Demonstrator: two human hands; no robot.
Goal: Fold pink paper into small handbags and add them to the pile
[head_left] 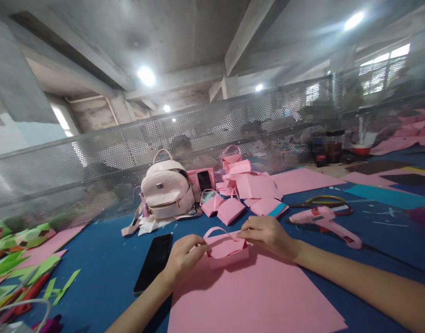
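A small pink paper bag (227, 249) with a thin loop handle stands on a large pink paper sheet (254, 296) in front of me. My left hand (184, 254) pinches the bag's left end, fingers closed on it. My right hand (268, 233) grips the bag's right top edge, fingers curled over it. Both forearms reach in from the bottom of the view.
A black phone (154, 262) lies left of the sheet. A pink glue gun (323, 222) and scissors (325, 201) lie to the right. Behind are several pink paper bags (240, 194), a pink backpack (167, 189) and a mesh divider (94, 175). Green paper scraps (28, 263) lie at left.
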